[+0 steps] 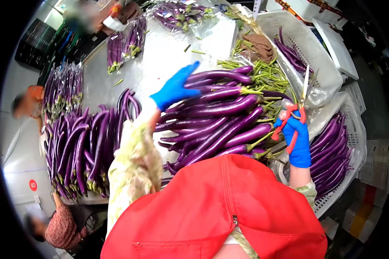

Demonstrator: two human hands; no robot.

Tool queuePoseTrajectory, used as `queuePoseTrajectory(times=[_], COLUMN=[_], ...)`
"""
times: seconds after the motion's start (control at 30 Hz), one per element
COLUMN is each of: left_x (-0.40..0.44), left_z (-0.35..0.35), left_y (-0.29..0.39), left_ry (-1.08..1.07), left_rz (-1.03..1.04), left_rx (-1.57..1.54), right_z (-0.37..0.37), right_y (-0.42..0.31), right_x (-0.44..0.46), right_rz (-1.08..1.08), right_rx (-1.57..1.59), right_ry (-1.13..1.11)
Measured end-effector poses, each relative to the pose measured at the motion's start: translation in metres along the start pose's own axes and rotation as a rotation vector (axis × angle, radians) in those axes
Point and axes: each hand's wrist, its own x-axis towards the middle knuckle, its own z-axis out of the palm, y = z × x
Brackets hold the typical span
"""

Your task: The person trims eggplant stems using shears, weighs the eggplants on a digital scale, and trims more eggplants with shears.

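My left hand (175, 88), in a blue glove, is open with its fingers spread at the left ends of a pile of long purple eggplants (216, 110). My right hand (296, 138), gloved in blue too, is closed around red-handled scissors (294, 118). The scissor blades point away from me and stand apart. Green stem ends of the pile face the right hand. Cut green stems (272, 77) are heaped just beyond them, beside a brown cloth (257, 47).
At right stand a white basket full of eggplants (333, 151) and a white crate (315, 47) with a few more. Another eggplant pile (82, 146) lies at left. Bagged eggplants (132, 39) rest along the table's far side. Other people are at the left and far edges.
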Motion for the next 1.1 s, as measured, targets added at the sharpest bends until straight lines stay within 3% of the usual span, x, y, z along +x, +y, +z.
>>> queuePoseTrajectory(times=[0.07, 0.13, 0.23, 0.33, 0.43, 0.47, 0.53, 0.63, 0.73, 0.77, 0.9, 1.1], left_x=[0.048, 0.083, 0.123, 0.123, 0.11, 0.106, 0.103, 0.102, 0.099, 0.097, 0.118, 0.132], left_z=[0.033, 0.058, 0.053, 0.051, 0.047, 0.057, 0.057, 0.06, 0.067, 0.063, 0.082, 0.085], left_y=[-0.028, -0.052, -0.06, -0.042, -0.02, -0.038, -0.038, -0.034, -0.001, 0.017, 0.0, -0.018], left_ry=[-0.131, -0.128, -0.545, -0.675, -0.548, -0.52, -0.465, -0.38, -0.124, -0.043, -0.278, -0.25], left_rz=[-0.047, -0.138, -0.304, -0.4, -0.383, -0.353, -0.316, -0.107, -0.053, -0.024, -0.033, -0.125], left_rx=[0.037, -0.139, -0.175, -0.208, -0.12, -0.289, -0.061, 0.033, 0.585, 0.591, 0.581, 0.53], right_z=[-0.001, 0.0, -0.012, -0.013, -0.013, -0.01, -0.005, 0.007, 0.013, 0.012, 0.009, 0.003], right_y=[-0.001, -0.004, -0.003, -0.002, 0.0, -0.001, -0.008, -0.016, -0.015, -0.014, -0.008, -0.001], right_x=[-0.002, -0.008, -0.014, -0.017, -0.015, -0.014, -0.014, -0.018, -0.025, -0.027, -0.039, -0.038], right_rz=[0.008, -0.015, -0.034, -0.047, -0.037, -0.048, 0.027, 0.069, 0.03, 0.013, 0.0, -0.018], right_rx=[-0.032, -0.052, -0.032, -0.009, -0.046, -0.103, -0.181, -0.292, -0.277, -0.283, -0.241, -0.183], right_ry=[0.006, 0.036, 0.095, 0.127, 0.128, 0.12, 0.103, 0.114, 0.143, 0.136, 0.204, 0.219])
